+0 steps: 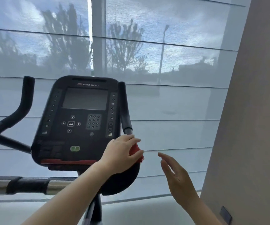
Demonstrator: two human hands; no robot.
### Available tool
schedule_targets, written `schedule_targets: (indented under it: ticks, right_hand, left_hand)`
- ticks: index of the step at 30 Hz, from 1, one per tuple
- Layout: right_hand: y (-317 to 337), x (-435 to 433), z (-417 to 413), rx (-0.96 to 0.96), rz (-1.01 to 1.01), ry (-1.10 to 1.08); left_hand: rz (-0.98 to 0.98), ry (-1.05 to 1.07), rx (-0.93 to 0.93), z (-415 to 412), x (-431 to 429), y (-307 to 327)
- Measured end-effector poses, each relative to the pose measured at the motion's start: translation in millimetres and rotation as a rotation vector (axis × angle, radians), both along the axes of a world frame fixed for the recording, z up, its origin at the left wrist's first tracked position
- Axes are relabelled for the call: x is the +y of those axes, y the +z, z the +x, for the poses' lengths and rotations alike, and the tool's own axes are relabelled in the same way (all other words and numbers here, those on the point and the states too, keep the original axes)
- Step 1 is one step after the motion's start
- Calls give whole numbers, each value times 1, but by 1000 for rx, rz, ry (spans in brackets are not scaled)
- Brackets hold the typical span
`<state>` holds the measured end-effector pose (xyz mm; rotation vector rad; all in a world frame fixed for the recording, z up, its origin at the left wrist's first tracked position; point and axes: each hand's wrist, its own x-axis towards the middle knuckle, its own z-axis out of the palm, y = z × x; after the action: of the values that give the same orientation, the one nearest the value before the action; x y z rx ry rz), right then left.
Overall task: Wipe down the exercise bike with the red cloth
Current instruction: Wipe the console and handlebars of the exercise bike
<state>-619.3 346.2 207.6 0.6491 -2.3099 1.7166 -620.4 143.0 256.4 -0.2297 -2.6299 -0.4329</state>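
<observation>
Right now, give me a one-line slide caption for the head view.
Left hand grips the red cloth at the base of the bike handlebar beside the console; right hand hovers open.

two bare forearms, uncovered as far as the frame's lower edge. left grip (121,153) at lower middle, right grip (176,175) at lower right, both bare.

Sheer blinds (171,103) cover the whole window. Tree silhouettes (123,51) and a lamp post (162,51) show through. Vertical mullion (98,38) left of centre. Beige wall (252,111) on the right, small dark plate (226,215) low on it. White sill (139,213) below.
</observation>
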Motion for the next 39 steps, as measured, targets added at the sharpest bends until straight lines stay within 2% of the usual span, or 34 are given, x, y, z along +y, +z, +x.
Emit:
schedule_targets:
  ticks: [2,6,14,18,21,27,33,39]
  right_hand:
    - [-6,13,4,-10,-32,-8]
    - [-17,29,4,-18,-56,-9]
    - [-18,23,-16,-5,-71,10]
    - [-2,7,-48,44,-49,0]
    - [27,-19,-84,115,-35,1]
    - [102,-82,-164,281,51,3]
    - [159,-130,-226,308,51,-5]
    - [184,-153,-262,333,41,46]
  left_hand:
    - [-22,66,66,2,7,-7]
    - [52,109,124,3,13,-14]
    - [118,87,28,-11,0,-14]
    - [314,39,85,-30,-14,-7]
    - [460,-10,50,-48,-37,10]
    - [580,4,104,-96,-94,51]
    - [794,-29,132,-141,-121,70]
    - [1115,-134,122,-178,-120,78]
